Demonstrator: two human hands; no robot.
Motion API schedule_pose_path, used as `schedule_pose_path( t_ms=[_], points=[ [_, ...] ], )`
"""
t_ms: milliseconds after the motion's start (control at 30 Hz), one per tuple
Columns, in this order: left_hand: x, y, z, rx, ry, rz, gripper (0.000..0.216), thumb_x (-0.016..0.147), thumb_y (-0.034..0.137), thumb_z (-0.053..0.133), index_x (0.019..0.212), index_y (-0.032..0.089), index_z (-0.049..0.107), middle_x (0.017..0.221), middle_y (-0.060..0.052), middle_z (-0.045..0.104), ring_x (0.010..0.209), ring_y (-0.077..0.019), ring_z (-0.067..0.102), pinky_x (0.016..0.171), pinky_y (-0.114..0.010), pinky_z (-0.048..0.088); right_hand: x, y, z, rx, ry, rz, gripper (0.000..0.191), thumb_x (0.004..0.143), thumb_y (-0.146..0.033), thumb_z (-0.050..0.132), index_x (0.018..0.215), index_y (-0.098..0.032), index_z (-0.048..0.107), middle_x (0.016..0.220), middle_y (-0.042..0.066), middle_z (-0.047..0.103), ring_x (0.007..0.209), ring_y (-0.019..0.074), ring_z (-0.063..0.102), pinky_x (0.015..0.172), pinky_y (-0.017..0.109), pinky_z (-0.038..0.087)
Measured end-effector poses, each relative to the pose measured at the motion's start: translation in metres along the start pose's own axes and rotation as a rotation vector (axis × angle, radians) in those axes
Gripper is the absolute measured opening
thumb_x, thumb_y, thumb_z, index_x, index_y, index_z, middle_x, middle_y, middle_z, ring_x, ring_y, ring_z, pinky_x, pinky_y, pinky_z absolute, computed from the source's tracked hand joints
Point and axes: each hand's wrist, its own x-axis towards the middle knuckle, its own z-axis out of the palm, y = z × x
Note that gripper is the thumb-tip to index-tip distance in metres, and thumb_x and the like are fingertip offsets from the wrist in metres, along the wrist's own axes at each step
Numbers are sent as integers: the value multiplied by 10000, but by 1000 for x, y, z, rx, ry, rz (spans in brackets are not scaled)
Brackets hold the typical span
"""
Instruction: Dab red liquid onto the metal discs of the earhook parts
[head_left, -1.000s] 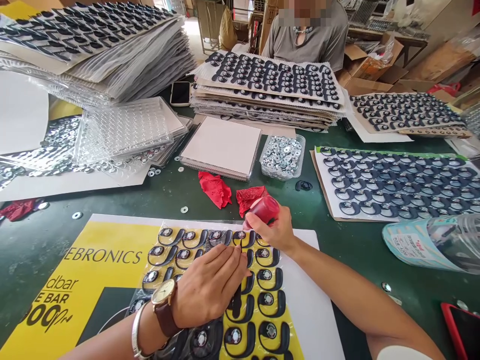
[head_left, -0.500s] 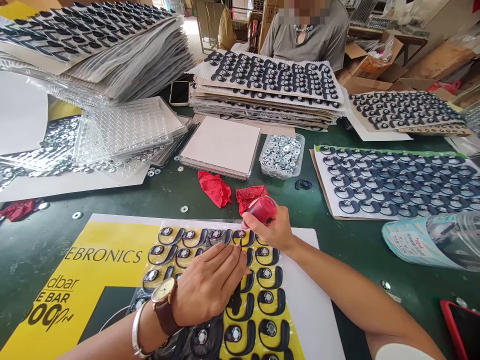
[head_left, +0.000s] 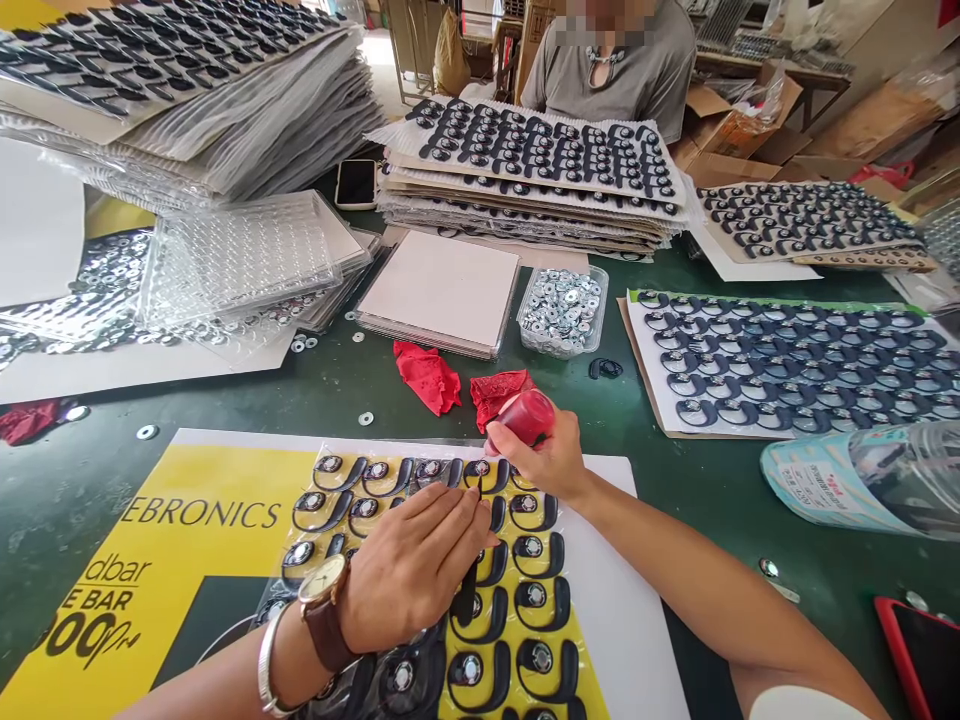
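Note:
My right hand (head_left: pixel 551 455) grips a red squeeze bottle (head_left: pixel 529 415), tilted with its narrow end down over a black hook-shaped piece (head_left: pixel 484 472) with a round metal centre. My left hand (head_left: pixel 420 560), with a watch and a bracelet at the wrist, is closed around slim black tweezers (head_left: pixel 466 598). Their fine tip reaches close to that same piece, just below the bottle; whether it touches is too small to tell. Rows of such pieces lie on a clear plastic sheet (head_left: pixel 304 535) over a yellow printed board (head_left: pixel 202 475). My left hand hides several of them.
Beyond my hands lie red cloths (head_left: pixel 427 377) and a clear tub (head_left: pixel 562 312) of metal washers. Stacked sheets of black pieces (head_left: pixel 540 150) stand at the back, with a person (head_left: pixel 611 80) behind. At right are another sheet (head_left: pixel 795 360), a plastic cup (head_left: pixel 847 480) and a red-cased phone (head_left: pixel 919 650).
Both hands stay nearly in place, the bottle still over the same piece. The whole view has shifted very slightly.

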Motion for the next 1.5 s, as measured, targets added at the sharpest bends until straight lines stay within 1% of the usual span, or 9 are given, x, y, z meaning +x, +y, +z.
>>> schedule_pose_path(
  t_ms=[167,300,500,733,867,1033,1267,1400,1500],
  points=[
    [3,-1,-2,-26,3,-15,198,950,154,493,1021,66,655,961,-110,738,868,-218,702,790,-373,579,1,-2,0,-30,-21,-14,264,820,-451,656,695,-222,616,594,19,681,556,175,644,638,300,527],
    [2,-7,-5,-83,-35,-42,209,941,147,478,1052,92,647,989,-100,738,884,-197,702,831,-349,574,1,-5,-4,-26,10,-9,292,844,-436,636,657,-217,588,562,18,676,518,168,632,612,297,523],
    [-4,-16,-7,-241,-67,-145,267,893,106,487,1122,123,622,1038,-83,729,937,-179,693,855,-323,558,2,-6,-8,1,-40,-6,286,870,-402,613,653,-221,572,537,8,677,520,168,641,622,298,533],
    [-2,-19,-7,-291,-48,-231,228,898,102,509,1077,154,641,1001,-67,739,867,-160,703,822,-297,560,0,-5,-8,12,-55,-7,267,870,-392,617,666,-227,567,545,6,680,524,171,640,618,304,531],
    [2,-23,-8,-369,-42,-276,188,901,107,538,1043,165,644,970,-51,743,854,-147,700,809,-272,553,0,-7,-9,11,-51,-20,257,868,-387,616,670,-229,571,537,0,675,509,164,625,612,301,527],
    [9,-34,-9,-459,-36,-392,127,918,148,547,946,174,668,878,-20,744,754,-123,690,718,-231,550,-1,-9,-9,17,-89,-30,261,865,-384,616,660,-225,592,566,2,690,518,154,622,620,289,524],
    [8,-46,-4,-488,-53,-543,204,943,241,535,902,176,724,881,-24,757,750,-138,720,673,-192,576,-2,-4,-6,-22,-103,-49,241,833,-414,642,684,-226,627,626,7,680,558,159,621,630,287,525],
    [7,-45,-2,-476,-44,-555,218,948,259,533,889,176,726,884,-20,757,756,-141,722,679,-194,583,-1,-6,-4,-64,-81,-68,266,803,-458,668,704,-221,599,612,6,650,540,156,591,611,283,497],
    [7,-40,-3,-457,-3,-524,182,946,229,535,920,170,705,861,-24,752,746,-135,716,673,-197,577,1,-16,-8,-172,-111,-70,316,755,-490,715,716,-223,551,550,-27,568,478,132,511,546,265,436]
  ],
)
